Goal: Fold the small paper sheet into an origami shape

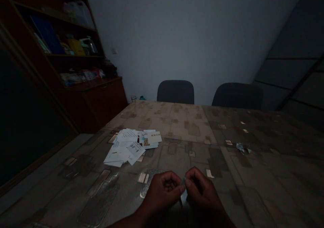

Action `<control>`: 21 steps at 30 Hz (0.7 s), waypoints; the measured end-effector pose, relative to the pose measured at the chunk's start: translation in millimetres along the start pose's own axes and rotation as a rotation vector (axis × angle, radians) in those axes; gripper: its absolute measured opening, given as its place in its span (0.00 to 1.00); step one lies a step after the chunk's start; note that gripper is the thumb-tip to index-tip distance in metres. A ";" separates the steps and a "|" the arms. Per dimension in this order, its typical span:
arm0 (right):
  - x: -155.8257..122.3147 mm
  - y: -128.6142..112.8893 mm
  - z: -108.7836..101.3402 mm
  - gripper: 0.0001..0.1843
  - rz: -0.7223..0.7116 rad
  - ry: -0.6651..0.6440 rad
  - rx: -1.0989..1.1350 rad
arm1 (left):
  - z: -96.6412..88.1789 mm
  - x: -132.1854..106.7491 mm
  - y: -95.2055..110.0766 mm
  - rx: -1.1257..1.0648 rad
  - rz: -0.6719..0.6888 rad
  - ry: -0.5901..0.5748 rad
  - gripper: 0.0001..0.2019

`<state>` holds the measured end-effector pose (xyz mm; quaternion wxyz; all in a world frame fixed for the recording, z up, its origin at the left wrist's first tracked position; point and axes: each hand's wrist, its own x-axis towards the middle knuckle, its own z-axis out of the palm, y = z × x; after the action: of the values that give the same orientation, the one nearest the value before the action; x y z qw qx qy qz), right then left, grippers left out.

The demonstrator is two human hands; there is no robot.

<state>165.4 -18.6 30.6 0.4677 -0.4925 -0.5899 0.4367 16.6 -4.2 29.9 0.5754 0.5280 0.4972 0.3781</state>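
Note:
Close together at the near edge of the table, my left hand [168,189] and my right hand [199,187] both have their fingers pinched. A small, thin, pale piece [183,181] shows between the two sets of fingertips; its kind is too dim to make out. Below the fingers hangs a greyish, film-like part [184,197], mostly hidden by the hands. Left of my hands lies a loose pile of white printed cards [126,147], some with pictures and handwriting-like text. A crumpled silvery scrap [243,148] rests to the right, apart from my hands.
The table [177,120] wears a patterned cover with rectangles. Two dark chairs [175,91] stand behind it, against a pale wall [187,35]. At the left is a dark red shelf unit [101,96] with folders, bottles and boxes. A glass jar [133,98] shows beyond the far corner.

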 end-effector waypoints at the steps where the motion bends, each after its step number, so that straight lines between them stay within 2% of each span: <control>1: -0.2 -0.1 -0.3 0.13 -0.009 -0.006 0.007 | -0.4 -0.6 1.3 0.025 0.009 0.020 0.15; 5: -1.7 -0.8 -0.5 0.14 -0.018 -0.016 0.016 | -0.3 -2.4 6.2 0.096 0.050 0.080 0.11; 9: -2.0 -0.8 1.2 0.11 -0.021 0.014 -0.022 | 0.1 -2.5 5.8 0.124 0.089 0.083 0.08; 21: -1.8 0.4 0.6 0.11 -0.095 0.060 -0.145 | 1.7 -0.9 -3.1 0.191 0.134 0.063 0.11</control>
<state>165.0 -20.4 29.9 0.4685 -0.5093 -0.6285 0.3550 17.8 -6.0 26.9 0.4804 0.6002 0.5123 0.3828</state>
